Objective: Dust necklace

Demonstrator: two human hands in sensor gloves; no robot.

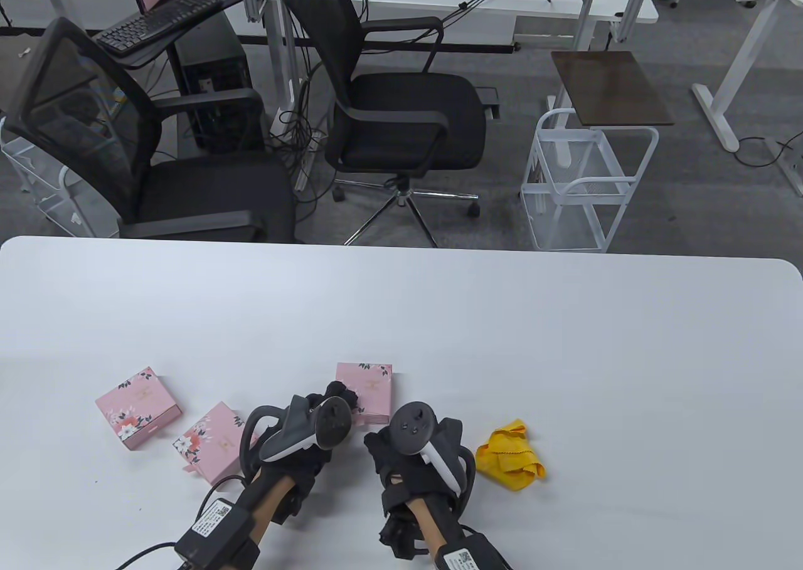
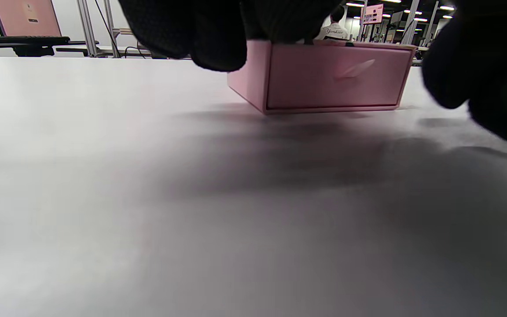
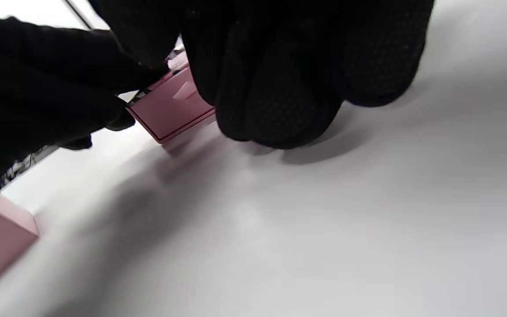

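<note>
Broadly, we work at one white desk (image 1: 564, 357), with everything kept near its front edge within easy reach. On it we count three pink boxes: one far left (image 1: 138, 407), one beside our left wrist (image 1: 210, 441), and the middle box (image 1: 370, 391), which sits just ahead of both hands and is, we judge, the one to open. Our left hand (image 1: 326, 416) reaches onto that box, its fingertips (image 2: 218, 39) on the top edge above the drawer front (likely steadying it); whether they grip or merely press we cannot tell. Our right hand (image 1: 401, 463) hovers close by with fingers curled, nothing visibly pinched. One yellow cloth (image 1: 511, 456) lies crumpled just right of it, ready for dusting. We see no necklace; presumably it is shut inside a box.
</note>
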